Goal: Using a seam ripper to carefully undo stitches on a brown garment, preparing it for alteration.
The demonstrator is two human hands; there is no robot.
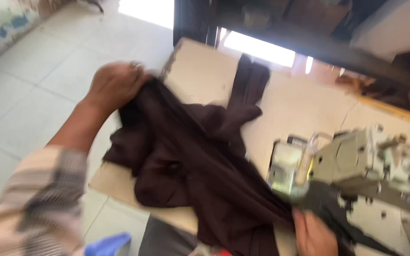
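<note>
The soft, light dark brown cloth (200, 161) is gripped closed-fisted by both hands, left hand (117, 85) far from the sewing machine (357, 166), right hand (314, 234) just beneath it, bunched edges judged the best hold

The dark brown garment (200, 161) is showing as soft, matt woven cloth, hanging in loose folds. The table (300, 104) under it is looking like pale, smooth wood or board with a dull finish. The sewing machine (357, 163) is appearing as painted metal, beige and faintly glossy. The floor (39, 80) is showing smooth, light tiles. The checked sleeve (39, 204) is looking like soft cloth.
</note>
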